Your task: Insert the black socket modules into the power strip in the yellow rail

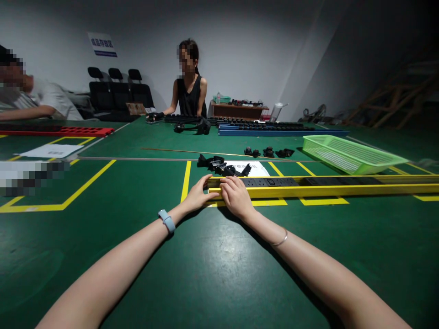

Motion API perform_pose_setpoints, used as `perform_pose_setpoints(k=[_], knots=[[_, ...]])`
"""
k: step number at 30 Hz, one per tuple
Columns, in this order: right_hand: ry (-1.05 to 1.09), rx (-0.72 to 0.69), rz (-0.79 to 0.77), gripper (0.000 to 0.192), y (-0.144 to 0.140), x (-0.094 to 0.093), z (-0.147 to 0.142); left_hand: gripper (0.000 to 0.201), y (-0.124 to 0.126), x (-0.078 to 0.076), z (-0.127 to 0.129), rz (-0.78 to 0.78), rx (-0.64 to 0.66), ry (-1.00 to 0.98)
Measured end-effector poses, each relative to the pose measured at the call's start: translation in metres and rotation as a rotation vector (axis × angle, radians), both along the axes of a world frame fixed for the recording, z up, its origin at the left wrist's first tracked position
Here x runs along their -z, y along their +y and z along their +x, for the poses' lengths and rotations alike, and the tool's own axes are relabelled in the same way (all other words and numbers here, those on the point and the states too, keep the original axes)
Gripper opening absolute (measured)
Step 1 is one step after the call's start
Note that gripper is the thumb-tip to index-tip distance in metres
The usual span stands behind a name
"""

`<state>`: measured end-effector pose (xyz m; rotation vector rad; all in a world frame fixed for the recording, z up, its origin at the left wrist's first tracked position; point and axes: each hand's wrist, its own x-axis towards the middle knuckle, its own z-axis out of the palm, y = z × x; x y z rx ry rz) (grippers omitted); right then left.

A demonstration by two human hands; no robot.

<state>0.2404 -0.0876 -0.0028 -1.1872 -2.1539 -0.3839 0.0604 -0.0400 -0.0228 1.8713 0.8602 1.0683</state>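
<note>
A long yellow power strip housing point(329, 190) lies across the green table, with black socket modules point(286, 182) set in its channel. My left hand point(200, 193) grips the left end of the housing, thumb on the near side and fingers on the far side. Close beside it, my right hand point(237, 195) is closed over the near wall, its fingertips curled into the channel. Whatever lies under those fingertips is hidden. Several small black plastic parts point(224, 166) are heaped just behind my hands, partly over a white printed sheet point(259, 169).
A light green plastic basket point(353, 154) stands behind the housing at right. More black parts point(269, 151) and a thin rod point(181, 151) lie farther back. Blue rails point(260, 131) are at the far side, near a seated person point(190, 96). Another person point(44, 98) leans over a red rail point(75, 131) at left.
</note>
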Motion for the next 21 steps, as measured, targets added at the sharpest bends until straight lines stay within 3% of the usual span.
perform_pose_setpoints(k=[21], knots=[[-0.003,0.033,0.023,0.023,-0.002,0.0,0.011,0.067,-0.001,0.001,-0.001,-0.029,0.018,-0.057]])
